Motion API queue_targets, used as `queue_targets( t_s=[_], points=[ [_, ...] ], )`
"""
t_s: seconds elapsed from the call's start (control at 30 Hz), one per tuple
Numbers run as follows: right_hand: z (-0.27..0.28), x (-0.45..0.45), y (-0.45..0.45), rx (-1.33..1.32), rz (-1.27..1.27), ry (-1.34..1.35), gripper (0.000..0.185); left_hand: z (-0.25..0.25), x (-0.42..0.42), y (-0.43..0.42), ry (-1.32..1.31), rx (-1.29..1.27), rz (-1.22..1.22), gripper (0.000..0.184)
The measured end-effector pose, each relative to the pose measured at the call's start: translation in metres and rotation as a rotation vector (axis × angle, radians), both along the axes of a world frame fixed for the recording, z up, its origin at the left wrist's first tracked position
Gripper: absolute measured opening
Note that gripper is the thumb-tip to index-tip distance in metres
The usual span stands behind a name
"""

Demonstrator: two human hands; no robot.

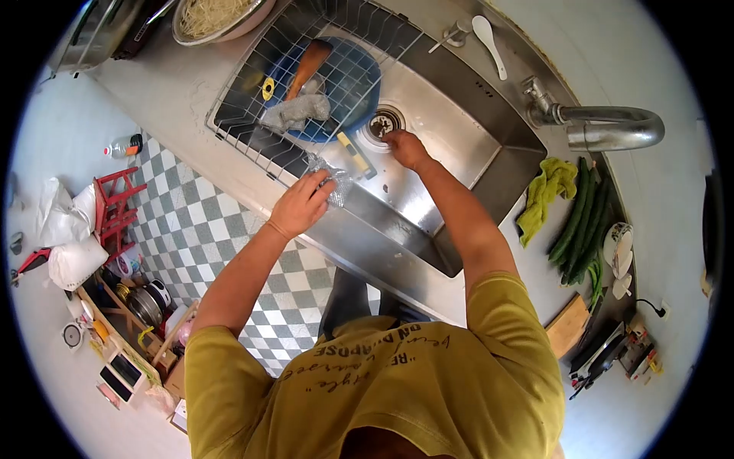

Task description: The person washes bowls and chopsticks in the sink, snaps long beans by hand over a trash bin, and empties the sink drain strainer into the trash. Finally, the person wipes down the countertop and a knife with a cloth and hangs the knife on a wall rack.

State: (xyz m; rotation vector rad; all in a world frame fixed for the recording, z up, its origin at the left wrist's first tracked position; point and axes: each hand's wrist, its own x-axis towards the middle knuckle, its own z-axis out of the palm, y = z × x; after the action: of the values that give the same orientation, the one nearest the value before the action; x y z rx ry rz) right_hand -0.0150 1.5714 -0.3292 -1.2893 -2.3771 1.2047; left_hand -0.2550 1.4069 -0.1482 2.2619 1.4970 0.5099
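My left hand [303, 203] is at the sink's front edge, its fingers curled onto a crumpled, shiny mesh-like scrap [333, 180]. My right hand [407, 148] reaches down into the steel sink [451, 126], its fingertips at the edge of the drain [384, 124]; whether they pinch anything is hidden. Dark bits lie in the drain. A yellow-and-grey brush or scraper [355, 155] rests between my hands. Left of the drain, a wire rack [252, 99] sits over a blue basin [365, 84], with a wooden-handled tool [310, 67] and a grey cloth [298, 112] on it.
The curved faucet [615, 128] stands at the sink's right rim, near a white spoon [489, 46]. A green cloth [548, 193], cucumbers [582, 222] and a cutting board [568, 325] lie on the right counter. A bowl of noodle-like strands [214, 19] is at the upper left.
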Motion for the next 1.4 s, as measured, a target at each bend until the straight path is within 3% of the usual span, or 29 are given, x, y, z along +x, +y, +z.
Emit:
queue_targets(
  t_s=[0.1, 0.17, 0.23, 0.27, 0.3, 0.33, 0.4, 0.47, 0.5, 0.53, 0.6, 0.7, 0.8, 0.9, 0.93, 1.1, 1.2, 1.23, 1.33, 1.37, 1.4],
  points=[
    [0.013, 0.01, -0.025, -0.344, 0.043, -0.114, 0.016, 0.001, -0.001, 0.0, -0.002, -0.009, -0.005, 0.046],
    [-0.001, 0.031, -0.061, -0.534, 0.493, -0.195, 0.016, -0.001, -0.002, 0.001, -0.004, 0.006, -0.008, 0.046],
    [-0.005, 0.029, -0.071, -0.469, 0.432, -0.13, 0.021, -0.001, -0.002, 0.0, -0.004, 0.011, -0.006, 0.046],
    [-0.043, 0.029, -0.068, -0.391, 0.402, 0.005, 0.024, -0.001, -0.002, 0.0, -0.002, 0.011, -0.007, 0.046],
    [-0.019, 0.013, -0.053, -0.479, 0.111, -0.002, 0.028, 0.0, -0.002, 0.0, 0.002, 0.011, -0.009, 0.046],
    [-0.009, 0.0, -0.038, -0.325, 0.002, 0.093, 0.029, 0.0, -0.002, 0.0, 0.004, 0.01, -0.007, 0.046],
    [0.003, -0.02, -0.014, -0.318, -0.23, 0.167, 0.031, 0.0, -0.001, 0.0, 0.009, 0.01, -0.009, 0.047],
    [0.009, -0.03, -0.032, -0.53, -0.171, 0.251, 0.028, -0.003, -0.002, -0.001, 0.006, -0.009, -0.007, 0.047],
    [-0.015, -0.031, -0.055, -0.6, -0.137, 0.226, 0.023, -0.004, -0.002, -0.001, 0.003, -0.018, -0.004, 0.047],
    [0.046, -0.034, -0.058, -0.964, 0.054, 0.121, 0.023, -0.004, -0.002, 0.0, 0.005, -0.013, -0.007, 0.047],
    [0.001, -0.031, -0.075, -0.516, -0.013, 0.044, 0.027, -0.002, -0.002, 0.0, 0.009, -0.006, -0.009, 0.047],
    [-0.01, -0.04, -0.041, -0.403, -0.281, 0.372, 0.032, 0.0, -0.002, -0.001, 0.004, -0.016, -0.009, 0.048],
    [0.02, -0.028, -0.022, -0.583, -0.535, 0.491, 0.02, -0.003, -0.002, -0.003, -0.01, -0.04, 0.01, 0.047],
    [-0.006, 0.018, -0.02, -0.572, -0.267, 0.021, 0.016, -0.003, -0.003, -0.001, 0.006, -0.01, -0.007, 0.047],
    [-0.003, 0.028, -0.02, -0.408, -0.223, -0.026, 0.013, -0.003, -0.002, -0.002, 0.003, -0.017, -0.001, 0.046],
    [-0.011, -0.02, 0.018, 0.067, -0.194, 0.08, 0.017, -0.004, -0.002, -0.001, 0.012, 0.004, 0.005, 0.045],
    [0.015, -0.028, 0.022, -0.065, -0.326, 0.04, 0.018, -0.003, -0.002, -0.002, 0.016, 0.013, 0.008, 0.045],
    [0.014, -0.024, 0.017, -0.028, -0.28, -0.061, 0.018, -0.002, -0.003, -0.003, 0.017, -0.002, 0.005, 0.044],
    [0.005, -0.005, 0.001, 0.285, 0.006, -0.018, 0.016, -0.001, -0.002, -0.001, 0.007, -0.026, 0.007, 0.045],
    [0.004, -0.005, 0.001, 0.2, -0.004, -0.097, 0.025, -0.005, -0.003, -0.003, -0.001, -0.03, 0.013, 0.045],
    [0.005, -0.012, 0.004, 0.289, -0.016, -0.086, 0.028, -0.006, -0.003, -0.003, -0.008, -0.036, 0.019, 0.046]
  ],
)
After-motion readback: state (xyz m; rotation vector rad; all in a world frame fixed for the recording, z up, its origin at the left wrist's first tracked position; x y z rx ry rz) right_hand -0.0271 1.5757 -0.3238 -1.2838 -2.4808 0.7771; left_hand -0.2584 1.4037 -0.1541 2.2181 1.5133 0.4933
